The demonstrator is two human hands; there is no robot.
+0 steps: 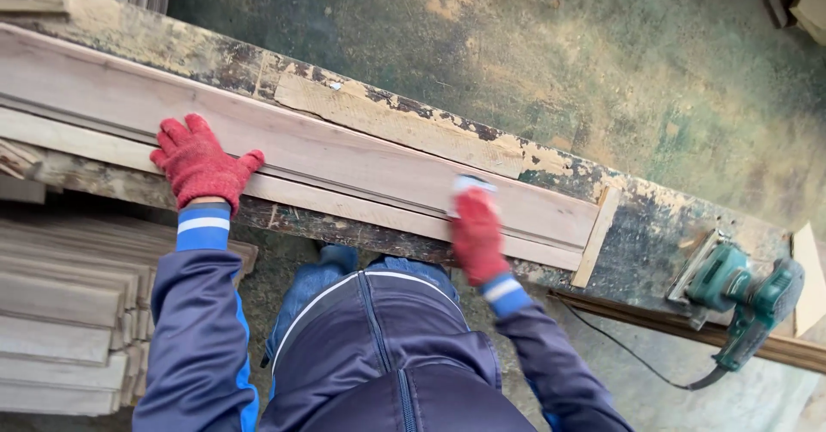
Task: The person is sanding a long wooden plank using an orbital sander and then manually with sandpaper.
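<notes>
The long moulded wooden board is lying across the middle of the frame, from the left edge down to the centre right, on a worn workbench with peeling dark paint. The left hand, in a red knitted glove, is pressing flat on the board at the left of the frame, with its fingers spread wide and the arm stretched forward. The right hand, also in a red glove, is sitting on the near edge of the board at the centre, and its fingers are closing around a small white block; it is blurred, so I cannot tell what kind it is. Both sleeves are dark blue with blue and white cuffs.

One green electric sander with a black cable is resting at the right end of the bench. One short wooden stop strip is standing against the board's right end. A stack of pale planks is lying at the lower left.
</notes>
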